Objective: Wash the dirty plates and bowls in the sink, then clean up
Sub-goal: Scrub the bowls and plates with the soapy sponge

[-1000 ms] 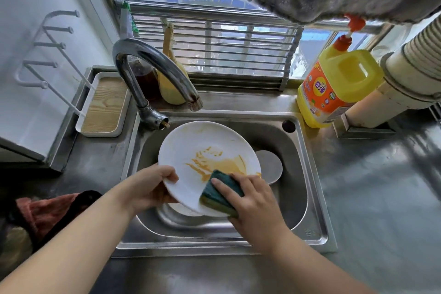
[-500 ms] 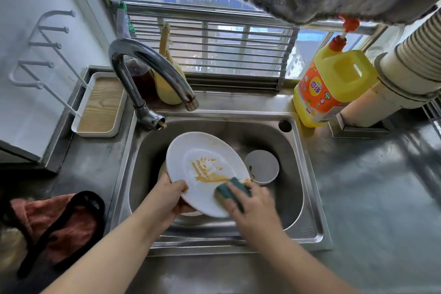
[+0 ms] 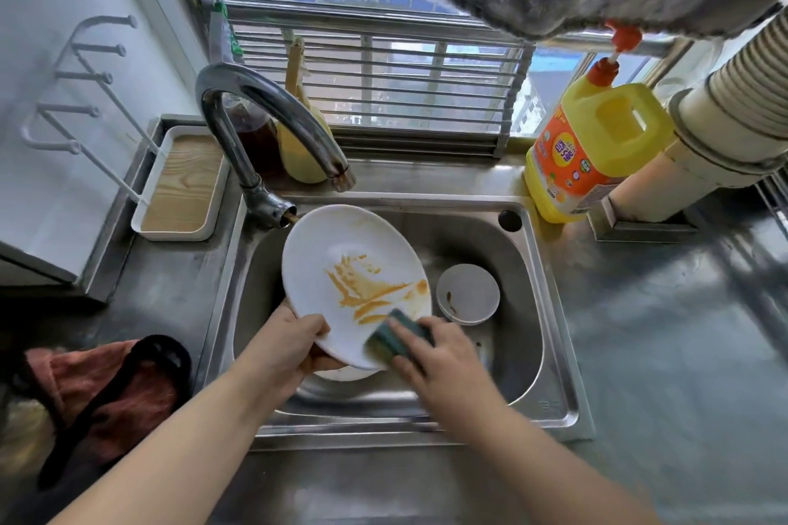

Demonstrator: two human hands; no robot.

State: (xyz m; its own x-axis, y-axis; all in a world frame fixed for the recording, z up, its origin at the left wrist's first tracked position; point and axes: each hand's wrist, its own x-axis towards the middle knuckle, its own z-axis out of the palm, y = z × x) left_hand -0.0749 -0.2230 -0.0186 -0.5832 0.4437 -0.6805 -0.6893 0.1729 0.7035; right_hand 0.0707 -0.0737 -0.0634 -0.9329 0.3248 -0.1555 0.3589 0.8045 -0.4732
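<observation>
While the right hand [image 3: 439,350] presses a green sponge [image 3: 394,337] against the near edge of a white plate [image 3: 341,269], fingers curled over the sponge's top, the left hand [image 3: 294,339] grips the plate's lower left rim, thumb on the face and fingers underneath. Plate held tilted above the sink [image 3: 550,354], its far rim close to the base of the tap [image 3: 264,132]. Orange-brown sauce streaks across the plate's middle and right side, ending just above the sponge. Under the plate, another white dish [image 3: 345,374] shows only as a sliver; cannot tell what kind. To the right of the plate, a small white bowl [image 3: 467,293] sits upright on the sink floor with a dark smear at its left inner edge. Yellow detergent jug [image 3: 592,149] with an orange label and red pump stands on the counter at the sink's far right corner, beside a pale pipe [image 3: 682,166]. Left of the tap, a white tray with a wooden base [image 3: 183,183] lies on the counter. A dark bottle [image 3: 256,136] and a yellow item [image 3: 298,158] stand behind the tap against the window grille [image 3: 383,85]. Reddish cloth [image 3: 85,379] with a black strap lies on the counter at near left.
</observation>
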